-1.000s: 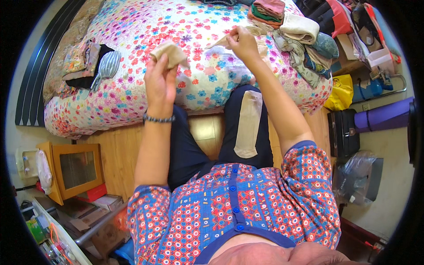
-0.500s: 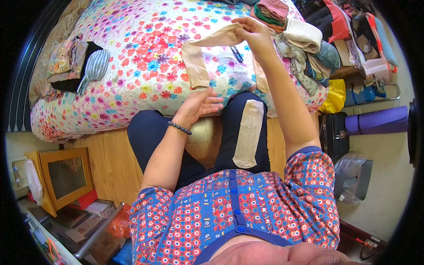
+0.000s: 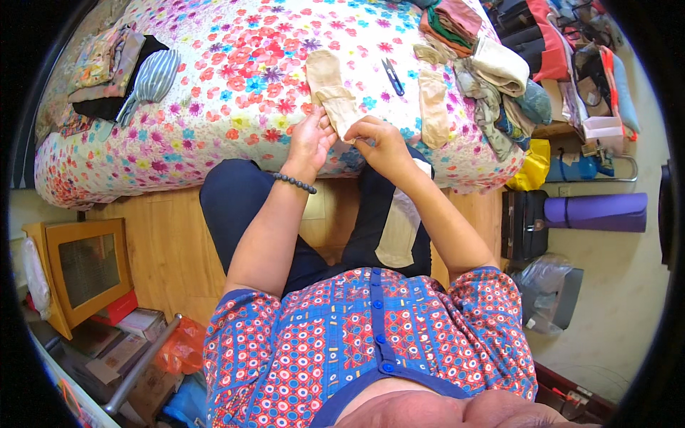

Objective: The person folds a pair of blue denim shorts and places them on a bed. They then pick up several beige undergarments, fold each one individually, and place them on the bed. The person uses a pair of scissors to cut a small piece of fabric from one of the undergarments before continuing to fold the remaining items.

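Note:
Both my hands are at a beige sock (image 3: 337, 107), one end of which lies on the flowered bedspread (image 3: 235, 146). Its nearer part is folded over between my fingers. My right hand (image 3: 383, 148) pinches the near end with thumb and fingertips. From the other side, my left hand (image 3: 312, 145) has its fingers bent against the sock's left edge. A second beige sock (image 3: 433, 107) lies flat on the bed to the right. Another beige sock (image 3: 398, 225) rests along my right thigh, partly hidden behind my right forearm. Small dark thread snips (image 3: 393, 77) lie between the socks on the bed.
Folded clothes (image 3: 492, 78) are heaped at the bed's right side, and more clothes (image 3: 118, 75) lie at its left. A yellow bag (image 3: 531, 165) and a rolled purple mat (image 3: 596, 212) are at the right. A wooden cabinet (image 3: 82, 267) stands lower left.
My right hand has come down and nearer from its raised position, bringing the held sock's end toward my left hand. My left hand has moved up to touch the sock.

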Demonstrator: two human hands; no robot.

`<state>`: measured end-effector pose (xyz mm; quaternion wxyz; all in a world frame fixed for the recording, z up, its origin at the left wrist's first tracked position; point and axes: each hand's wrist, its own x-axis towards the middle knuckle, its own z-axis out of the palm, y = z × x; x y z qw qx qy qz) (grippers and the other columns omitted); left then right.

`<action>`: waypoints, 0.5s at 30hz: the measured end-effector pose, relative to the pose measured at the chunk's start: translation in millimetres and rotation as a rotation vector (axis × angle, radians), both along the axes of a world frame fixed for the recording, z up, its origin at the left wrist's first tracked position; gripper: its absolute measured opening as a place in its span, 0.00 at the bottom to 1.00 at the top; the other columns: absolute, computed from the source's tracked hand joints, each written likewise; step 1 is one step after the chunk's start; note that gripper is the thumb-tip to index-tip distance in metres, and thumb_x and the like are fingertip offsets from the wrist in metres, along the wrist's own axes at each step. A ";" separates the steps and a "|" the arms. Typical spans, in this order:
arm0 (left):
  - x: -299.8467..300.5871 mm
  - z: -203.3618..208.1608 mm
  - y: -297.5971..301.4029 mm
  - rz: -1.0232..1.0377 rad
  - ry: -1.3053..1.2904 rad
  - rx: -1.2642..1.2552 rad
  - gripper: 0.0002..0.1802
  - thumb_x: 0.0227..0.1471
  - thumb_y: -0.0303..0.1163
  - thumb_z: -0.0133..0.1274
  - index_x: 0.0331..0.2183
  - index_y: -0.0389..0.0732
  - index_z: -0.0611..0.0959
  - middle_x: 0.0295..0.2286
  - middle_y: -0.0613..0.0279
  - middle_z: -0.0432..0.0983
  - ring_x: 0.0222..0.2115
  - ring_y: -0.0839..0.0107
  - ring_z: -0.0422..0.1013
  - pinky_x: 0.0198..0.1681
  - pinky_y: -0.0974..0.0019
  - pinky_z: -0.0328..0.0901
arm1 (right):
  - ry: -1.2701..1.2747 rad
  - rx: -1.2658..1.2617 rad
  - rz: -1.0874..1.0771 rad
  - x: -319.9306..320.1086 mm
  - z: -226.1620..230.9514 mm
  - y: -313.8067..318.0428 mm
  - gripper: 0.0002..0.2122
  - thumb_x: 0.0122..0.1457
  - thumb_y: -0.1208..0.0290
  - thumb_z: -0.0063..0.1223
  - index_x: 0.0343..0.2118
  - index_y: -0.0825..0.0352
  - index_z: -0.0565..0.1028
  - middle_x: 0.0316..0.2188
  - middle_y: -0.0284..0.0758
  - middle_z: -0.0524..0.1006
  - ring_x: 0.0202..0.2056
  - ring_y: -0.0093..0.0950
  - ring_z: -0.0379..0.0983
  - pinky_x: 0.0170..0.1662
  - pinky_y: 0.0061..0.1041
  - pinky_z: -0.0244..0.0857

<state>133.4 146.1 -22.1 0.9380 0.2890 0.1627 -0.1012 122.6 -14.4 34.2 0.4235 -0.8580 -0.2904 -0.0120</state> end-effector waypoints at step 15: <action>39.5 23.8 28.2 0.357 -0.046 0.223 0.15 0.57 0.32 0.44 0.45 0.35 0.69 0.42 0.54 0.70 0.44 0.65 0.68 0.48 0.64 0.63 | -0.372 -0.307 -0.048 41.7 -11.7 46.7 0.08 0.46 0.76 0.54 0.32 0.62 0.76 0.31 0.35 0.75 0.35 0.34 0.71 0.43 0.33 0.62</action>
